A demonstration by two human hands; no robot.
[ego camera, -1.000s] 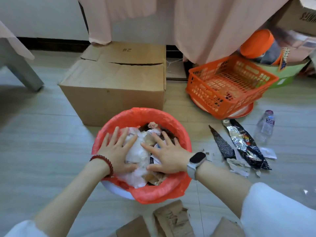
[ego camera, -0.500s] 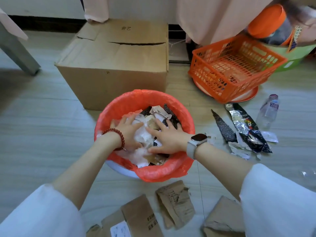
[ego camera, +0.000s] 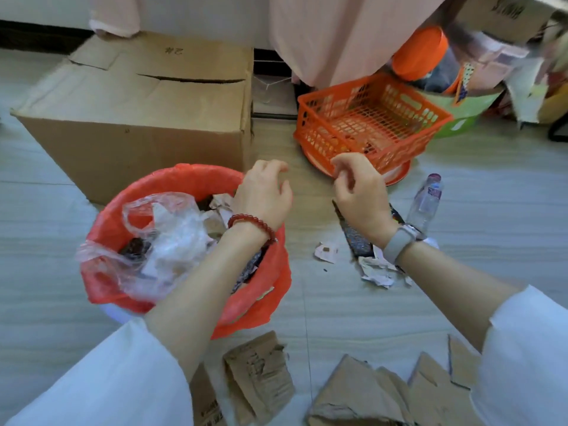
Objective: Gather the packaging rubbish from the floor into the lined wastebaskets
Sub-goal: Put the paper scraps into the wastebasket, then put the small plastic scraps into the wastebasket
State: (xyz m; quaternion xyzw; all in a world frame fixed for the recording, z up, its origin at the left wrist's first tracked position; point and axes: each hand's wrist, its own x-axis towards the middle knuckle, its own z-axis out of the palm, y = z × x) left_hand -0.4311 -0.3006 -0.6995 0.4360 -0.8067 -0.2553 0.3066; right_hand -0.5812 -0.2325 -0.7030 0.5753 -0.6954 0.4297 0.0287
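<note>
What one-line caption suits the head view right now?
Both hands, left and right, hover empty beside the full red-lined wastebasket; wrappers and torn cardboard remain on the floor.

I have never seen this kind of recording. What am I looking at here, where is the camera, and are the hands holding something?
There is no machine here: a person wears one wide-angle camera on the head, and it looks forward and down, so you see that person's own arms from above. The left hand, with a red bead bracelet, hangs above the edge of the wastebasket. The right hand, with a watch, hangs over the floor. Both have loosely curled fingers and appear to hold nothing.

The wastebasket has a red liner and is full of paper and a clear plastic bag. On the floor lie torn cardboard pieces, a dark foil wrapper, paper scraps and a plastic bottle. Behind stand a cardboard box and an orange basket.
</note>
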